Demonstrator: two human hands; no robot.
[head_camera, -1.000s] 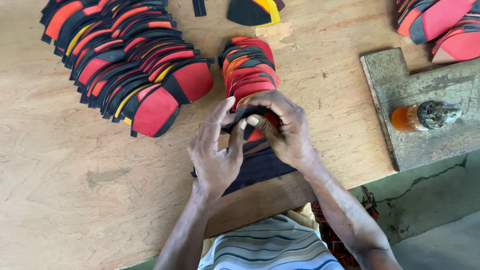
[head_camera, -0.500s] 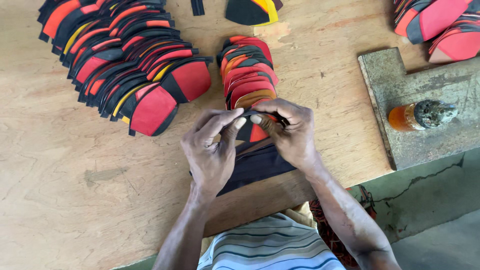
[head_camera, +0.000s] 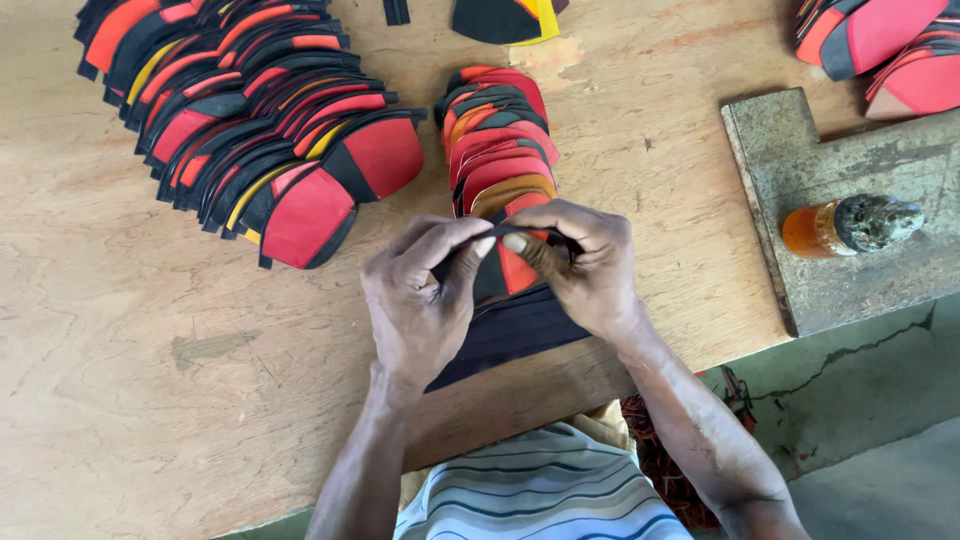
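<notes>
My left hand (head_camera: 418, 295) and my right hand (head_camera: 583, 262) meet over the near edge of a wooden table (head_camera: 130, 330). Between their fingertips they pinch a narrow black strip (head_camera: 515, 231) against a red and black cut piece (head_camera: 510, 270). Under my hands lies a flat stack of black strips (head_camera: 520, 335). Just beyond my fingers a row of overlapping red, orange and black pieces (head_camera: 497, 140) runs away from me.
A big fan of red, black and yellow pieces (head_camera: 250, 110) covers the far left. A grey stone slab (head_camera: 830, 285) at the right carries a lying bottle of orange liquid (head_camera: 850, 225). More red pieces (head_camera: 890, 45) sit far right; a black and yellow piece (head_camera: 505, 18) lies at the top.
My hands have drawn slightly apart along the black strip, the left fingers sliding left. The piles have not moved.
</notes>
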